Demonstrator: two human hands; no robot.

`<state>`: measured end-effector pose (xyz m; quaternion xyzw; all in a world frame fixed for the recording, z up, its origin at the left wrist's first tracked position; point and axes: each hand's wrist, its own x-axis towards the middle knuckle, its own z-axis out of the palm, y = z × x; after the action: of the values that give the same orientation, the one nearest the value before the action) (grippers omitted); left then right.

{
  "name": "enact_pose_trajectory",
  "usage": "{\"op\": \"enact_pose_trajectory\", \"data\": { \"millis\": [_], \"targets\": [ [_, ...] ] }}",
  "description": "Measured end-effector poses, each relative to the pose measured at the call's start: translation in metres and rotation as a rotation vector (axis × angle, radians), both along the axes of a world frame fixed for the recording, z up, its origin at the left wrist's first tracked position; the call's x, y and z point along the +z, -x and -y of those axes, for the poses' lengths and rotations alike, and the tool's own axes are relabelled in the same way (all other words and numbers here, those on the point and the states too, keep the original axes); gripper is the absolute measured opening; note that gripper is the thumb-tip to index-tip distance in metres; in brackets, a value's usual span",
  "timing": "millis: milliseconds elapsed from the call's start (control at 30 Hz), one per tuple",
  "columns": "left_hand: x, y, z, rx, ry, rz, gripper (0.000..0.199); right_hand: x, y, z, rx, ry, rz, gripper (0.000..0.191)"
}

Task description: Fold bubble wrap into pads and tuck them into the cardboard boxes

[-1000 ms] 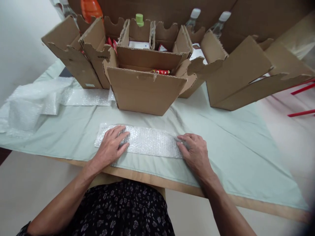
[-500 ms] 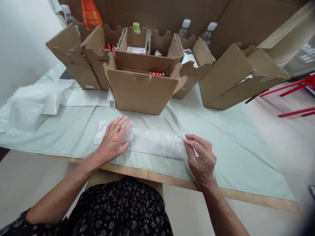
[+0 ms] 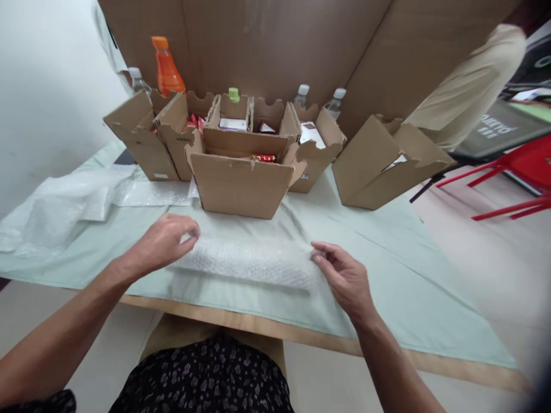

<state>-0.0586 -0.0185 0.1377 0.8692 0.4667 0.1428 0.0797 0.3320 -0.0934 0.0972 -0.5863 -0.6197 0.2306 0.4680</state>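
A long strip of clear bubble wrap (image 3: 249,264) stretches across the cloth in front of me, slightly blurred by motion. My left hand (image 3: 172,241) pinches its left end between thumb and fingers. At the strip's right end, my right hand (image 3: 342,272) grips the corner, thumb and index finger pressed together. Just beyond the strip stands an open cardboard box (image 3: 241,186) with a red-wrapped item (image 3: 263,158) inside.
Several open cardboard boxes stand in a row behind; one box (image 3: 365,172) sits apart at right. An orange bottle (image 3: 167,71) rises at back left. Loose bubble wrap (image 3: 55,212) is heaped at left. A green cloth (image 3: 408,298) covers the table. A person's trouser leg (image 3: 465,86) shows beyond.
My left hand, earlier spread flat on the bubble wrap, has moved left and closed on its left end. My right hand keeps its pinch. The view has tilted up.
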Motion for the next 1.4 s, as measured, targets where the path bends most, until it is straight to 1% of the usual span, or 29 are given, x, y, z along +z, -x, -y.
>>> {"op": "enact_pose_trajectory", "data": {
  "millis": [67, 133, 167, 200, 233, 267, 300, 367, 433, 467, 500, 533, 567, 600, 633, 700, 767, 833, 900, 967, 1000, 1033, 1100, 1167, 1233, 1300, 1367, 1400],
  "targets": [
    [0.031, -0.005, 0.003, 0.076, -0.218, 0.117, 0.018, 0.025, 0.001, -0.006, -0.055, -0.154, -0.036, 0.014],
    [0.058, -0.007, 0.015, 0.085, -0.375, 0.214, 0.012, 0.048, 0.001, -0.001, -0.068, -0.340, -0.107, 0.006],
    [0.067, -0.007, 0.024, 0.062, -0.409, 0.240, 0.009, 0.056, 0.000, 0.004, -0.056, -0.397, -0.130, 0.005],
    [0.071, -0.005, 0.033, 0.035, -0.418, 0.254, 0.007, 0.059, -0.003, 0.011, -0.039, -0.416, -0.130, 0.007],
    [0.069, -0.003, 0.043, 0.005, -0.410, 0.254, 0.006, 0.058, -0.006, 0.018, -0.017, -0.399, -0.104, 0.010],
    [0.063, 0.001, 0.051, -0.023, -0.391, 0.247, 0.008, 0.053, -0.009, 0.025, 0.008, -0.358, -0.055, 0.012],
    [0.053, 0.005, 0.059, -0.046, -0.364, 0.231, 0.010, 0.045, -0.012, 0.031, 0.034, -0.309, 0.005, 0.013],
    [0.027, 0.013, 0.071, -0.091, -0.280, 0.165, 0.013, 0.024, -0.017, 0.041, 0.099, -0.215, 0.137, 0.016],
    [0.004, 0.023, 0.079, -0.139, -0.157, 0.073, 0.006, 0.006, -0.024, 0.051, 0.174, -0.106, 0.278, 0.020],
    [-0.004, 0.029, 0.081, -0.151, -0.098, 0.033, 0.014, 0.000, -0.029, 0.055, 0.209, -0.049, 0.344, 0.026],
    [-0.008, 0.033, 0.082, -0.146, -0.047, 0.005, 0.031, -0.002, -0.034, 0.059, 0.244, 0.001, 0.400, 0.033],
    [-0.009, 0.037, 0.082, -0.123, -0.013, -0.007, 0.048, -0.002, -0.040, 0.063, 0.275, 0.043, 0.440, 0.041],
    [-0.007, 0.038, 0.081, -0.084, 0.001, 0.000, 0.058, 0.002, -0.045, 0.065, 0.295, 0.070, 0.460, 0.045],
    [-0.003, 0.037, 0.079, -0.043, -0.002, 0.019, 0.061, 0.007, -0.049, 0.066, 0.303, 0.079, 0.462, 0.046],
    [0.002, 0.033, 0.076, -0.012, -0.016, 0.046, 0.058, 0.013, -0.050, 0.065, 0.295, 0.071, 0.454, 0.045],
    [0.008, 0.014, 0.069, -0.001, -0.055, 0.088, 0.051, 0.025, -0.041, 0.057, 0.262, 0.044, 0.445, 0.044],
    [0.005, -0.018, 0.062, -0.052, -0.085, 0.082, 0.051, 0.029, -0.015, 0.042, 0.247, -0.001, 0.466, 0.048],
    [-0.010, -0.053, 0.057, -0.148, -0.088, 0.037, 0.054, 0.022, 0.022, 0.023, 0.299, -0.044, 0.525, 0.057],
    [-0.032, -0.082, 0.053, -0.231, -0.074, -0.022, 0.060, 0.005, 0.057, 0.004, 0.368, -0.062, 0.620, 0.060],
    [-0.058, -0.094, 0.050, -0.245, -0.054, -0.084, 0.061, -0.018, 0.080, -0.009, 0.385, -0.021, 0.737, 0.060],
    [-0.070, -0.093, 0.048, -0.229, -0.052, -0.110, 0.061, -0.029, 0.085, -0.013, 0.386, -0.002, 0.787, 0.059],
    [-0.081, -0.088, 0.046, -0.210, -0.055, -0.131, 0.061, -0.040, 0.085, -0.015, 0.379, 0.009, 0.828, 0.058],
    [-0.097, -0.067, 0.041, -0.166, -0.074, -0.162, 0.061, -0.056, 0.074, -0.014, 0.352, -0.002, 0.885, 0.057],
    [-0.104, -0.040, 0.039, -0.094, -0.086, -0.178, 0.062, -0.066, 0.052, -0.008, 0.293, -0.032, 0.918, 0.056],
    [-0.105, -0.012, 0.038, 0.006, -0.070, -0.177, 0.064, -0.069, 0.026, 0.002, 0.207, -0.040, 0.934, 0.054],
    [-0.103, 0.012, 0.042, 0.111, -0.039, -0.159, 0.063, -0.068, 0.001, 0.016, 0.122, -0.031, 0.931, 0.052],
    [-0.098, 0.028, 0.051, 0.191, -0.028, -0.133, 0.060, -0.062, -0.021, 0.033, 0.081, -0.048, 0.896, 0.049],
    [-0.095, 0.034, 0.057, 0.211, -0.030, -0.114, 0.059, -0.058, -0.029, 0.042, 0.089, -0.068, 0.863, 0.047]
  ]
}}
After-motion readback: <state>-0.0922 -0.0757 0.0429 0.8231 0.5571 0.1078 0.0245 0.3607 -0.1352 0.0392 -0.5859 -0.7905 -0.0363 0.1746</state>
